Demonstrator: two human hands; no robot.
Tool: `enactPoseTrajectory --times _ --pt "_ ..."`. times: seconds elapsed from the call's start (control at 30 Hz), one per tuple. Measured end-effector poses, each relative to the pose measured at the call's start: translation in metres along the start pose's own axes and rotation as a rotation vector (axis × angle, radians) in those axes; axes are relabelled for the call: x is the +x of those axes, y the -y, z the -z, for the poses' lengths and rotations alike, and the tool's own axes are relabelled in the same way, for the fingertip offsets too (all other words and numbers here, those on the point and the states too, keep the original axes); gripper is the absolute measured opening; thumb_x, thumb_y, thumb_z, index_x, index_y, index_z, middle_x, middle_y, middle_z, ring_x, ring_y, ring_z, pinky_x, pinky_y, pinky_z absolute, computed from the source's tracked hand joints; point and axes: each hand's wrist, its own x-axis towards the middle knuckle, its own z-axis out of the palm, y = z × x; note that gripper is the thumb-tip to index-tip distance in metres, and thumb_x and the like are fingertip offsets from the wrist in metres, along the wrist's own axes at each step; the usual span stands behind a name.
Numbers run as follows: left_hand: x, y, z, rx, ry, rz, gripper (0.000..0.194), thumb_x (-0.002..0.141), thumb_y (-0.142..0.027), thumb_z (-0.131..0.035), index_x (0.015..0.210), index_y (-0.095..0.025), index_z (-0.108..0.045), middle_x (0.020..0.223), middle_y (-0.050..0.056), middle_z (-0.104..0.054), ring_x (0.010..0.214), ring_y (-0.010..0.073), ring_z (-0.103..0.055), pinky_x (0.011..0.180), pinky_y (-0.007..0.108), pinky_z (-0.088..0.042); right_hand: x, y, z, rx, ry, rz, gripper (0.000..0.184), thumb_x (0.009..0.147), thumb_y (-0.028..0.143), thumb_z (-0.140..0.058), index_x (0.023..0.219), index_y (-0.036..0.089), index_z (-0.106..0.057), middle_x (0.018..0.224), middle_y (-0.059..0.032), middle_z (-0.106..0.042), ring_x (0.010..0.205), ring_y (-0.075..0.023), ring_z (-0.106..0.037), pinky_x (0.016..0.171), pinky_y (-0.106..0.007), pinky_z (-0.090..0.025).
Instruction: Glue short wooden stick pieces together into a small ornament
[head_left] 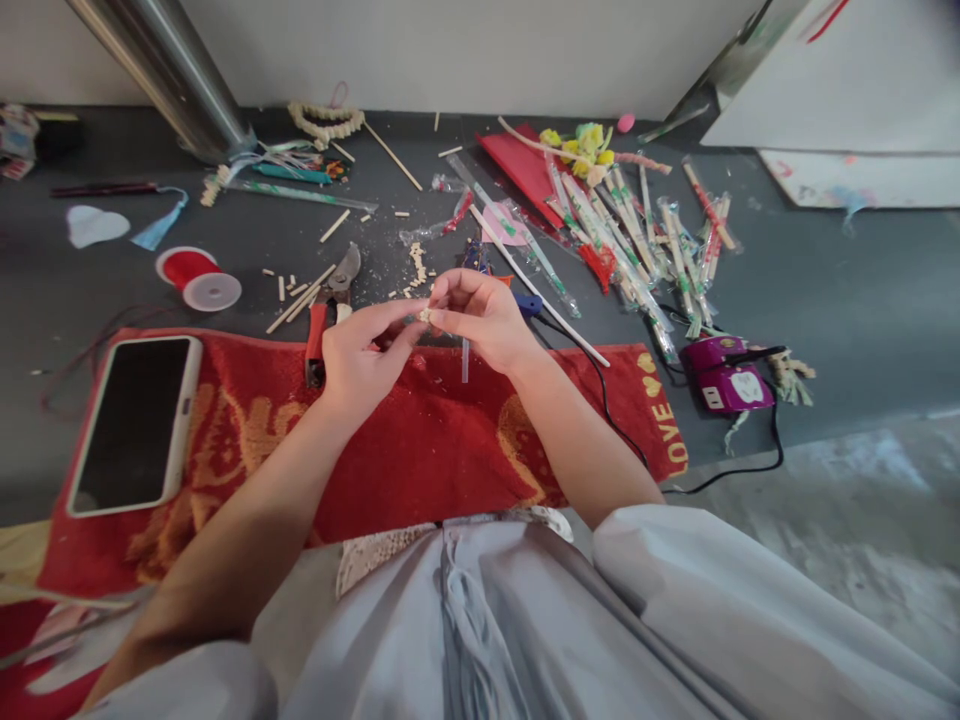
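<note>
Above the front of a red towel (375, 470), my left hand (360, 360) and my right hand (484, 320) meet fingertip to fingertip. Between them they pinch a small cluster of pale wooden bits (426, 316); its details are too small to make out. Just left of my left hand lies a pair of pruning shears (341, 280) with red handles. Behind my right hand, mostly hidden, is a blue tool (529, 303) with a black cord, which looks like a glue gun. A clear stick (465, 362) shows below my hands.
Short cut sticks (304, 295) and a row of wooden bits (417, 262) lie on the grey table. A phone (135, 425) and a red thread spool (199, 278) are at left. Wrapped chopsticks (615, 230) and a purple power socket (726, 375) are at right. A metal post (169, 75) rises behind.
</note>
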Motion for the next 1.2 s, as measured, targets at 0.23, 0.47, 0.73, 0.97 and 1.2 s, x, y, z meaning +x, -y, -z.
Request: enactPoseTrajectory --times 0.23,0.47,0.73,0.97,1.2 --pt "0.003 -0.002 0.000 -0.057 -0.033 0.105 0.016 0.078 -0.023 -0.069 0.094 -0.022 -0.074 0.070 -0.001 -0.067 0.057 0.0082 -0.055 0.055 0.020 -0.042 0.001 -0.001 0.000 -0.029 -0.025 -0.070 0.044 0.064 0.045 -0.082 0.093 0.017 -0.064 0.075 0.0035 -0.067 0.064 -0.0065 -0.060 0.067 -0.023 -0.055" --pt "0.003 0.004 -0.002 -0.074 -0.048 0.081 0.017 0.077 -0.021 -0.070 0.095 -0.021 -0.072 0.062 -0.004 -0.063 0.051 0.0060 -0.051 0.050 0.019 -0.040 0.000 0.002 -0.002 -0.070 -0.067 -0.016 0.035 0.065 0.043 -0.082 0.081 0.015 -0.068 0.067 0.0043 -0.066 0.058 -0.0054 -0.058 0.060 -0.021 -0.051" --pt "0.003 0.006 -0.003 -0.041 -0.066 0.023 0.018 0.077 -0.019 -0.070 0.095 -0.021 -0.074 0.062 -0.004 -0.064 0.050 0.0061 -0.052 0.048 0.019 -0.042 0.000 0.003 -0.003 -0.094 -0.084 -0.013 0.034 0.064 0.042 -0.082 0.078 0.015 -0.068 0.065 0.0045 -0.065 0.056 -0.0048 -0.057 0.058 -0.021 -0.050" --pt "0.003 0.009 -0.003 -0.005 -0.088 -0.025 0.021 0.078 -0.022 -0.070 0.097 -0.021 -0.077 0.067 0.000 -0.070 0.053 0.0074 -0.054 0.051 0.020 -0.044 0.000 0.003 -0.002 -0.122 -0.089 -0.029 0.038 0.063 0.046 -0.082 0.077 0.014 -0.067 0.063 0.0048 -0.065 0.055 -0.0047 -0.057 0.057 -0.020 -0.050" --pt "0.003 0.012 -0.002 0.017 -0.061 -0.030 0.023 0.081 -0.026 -0.067 0.102 -0.021 -0.077 0.074 0.003 -0.073 0.057 0.0095 -0.057 0.054 0.023 -0.045 0.000 0.002 -0.002 -0.143 -0.071 -0.056 0.035 0.065 0.046 -0.080 0.078 0.014 -0.071 0.063 0.0041 -0.066 0.055 -0.0042 -0.056 0.056 -0.018 -0.048"
